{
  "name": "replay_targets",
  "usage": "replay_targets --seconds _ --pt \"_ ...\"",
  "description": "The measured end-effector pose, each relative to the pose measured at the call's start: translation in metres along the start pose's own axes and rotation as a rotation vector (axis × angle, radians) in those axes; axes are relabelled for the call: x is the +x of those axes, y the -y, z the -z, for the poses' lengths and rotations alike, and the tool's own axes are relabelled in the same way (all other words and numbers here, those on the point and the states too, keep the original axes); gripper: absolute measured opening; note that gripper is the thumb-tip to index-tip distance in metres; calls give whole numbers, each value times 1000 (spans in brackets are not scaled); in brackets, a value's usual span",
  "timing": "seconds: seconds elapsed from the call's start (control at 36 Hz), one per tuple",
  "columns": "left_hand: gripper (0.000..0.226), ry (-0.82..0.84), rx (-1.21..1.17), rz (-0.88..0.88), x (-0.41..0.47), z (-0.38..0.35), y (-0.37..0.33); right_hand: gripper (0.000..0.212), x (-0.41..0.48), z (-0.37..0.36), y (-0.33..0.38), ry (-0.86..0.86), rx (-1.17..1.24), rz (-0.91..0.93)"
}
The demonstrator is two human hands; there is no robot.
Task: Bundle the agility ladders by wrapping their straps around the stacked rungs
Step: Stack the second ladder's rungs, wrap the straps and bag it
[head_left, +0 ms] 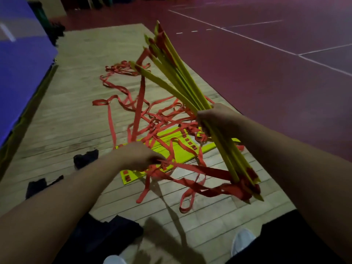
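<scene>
— Yellow rungs (178,79), where?
— Fanned out in the air, right hand (215,119) gripping their middle
— Left hand (139,155)?
— Pinching a red strap (209,171) above the floor stack (171,149)

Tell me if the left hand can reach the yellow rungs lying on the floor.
Probably yes: the left hand is right over the floor rungs, but it grips a red strap.

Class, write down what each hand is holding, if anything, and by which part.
The right hand grips the bundle of yellow rungs near its middle; the left hand grips red straps partway along their length.
</scene>
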State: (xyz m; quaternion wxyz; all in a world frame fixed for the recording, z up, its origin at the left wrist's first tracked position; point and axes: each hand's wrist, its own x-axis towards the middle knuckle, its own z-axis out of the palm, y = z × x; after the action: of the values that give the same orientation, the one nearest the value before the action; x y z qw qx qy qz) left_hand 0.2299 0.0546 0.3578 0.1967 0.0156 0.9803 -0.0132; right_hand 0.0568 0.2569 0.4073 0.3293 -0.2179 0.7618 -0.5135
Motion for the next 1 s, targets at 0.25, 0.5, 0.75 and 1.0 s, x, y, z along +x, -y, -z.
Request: replay_targets --seconds 0.25,0.5,0.75,1.0 --pt "55 137 299 265 -23 19 70 11 -15 20 -9 35 220 -46" --pt "82 100 -864 -231 -2 12 -98 6 -16 -7 11 185 598 12" --pt "26 227 -939 -91 -3 -3 -85 12 -20 7 10 62 755 73" --pt "24 364 -1026 50 -1 -13 -56 14 -7 21 -3 -119 702 103"
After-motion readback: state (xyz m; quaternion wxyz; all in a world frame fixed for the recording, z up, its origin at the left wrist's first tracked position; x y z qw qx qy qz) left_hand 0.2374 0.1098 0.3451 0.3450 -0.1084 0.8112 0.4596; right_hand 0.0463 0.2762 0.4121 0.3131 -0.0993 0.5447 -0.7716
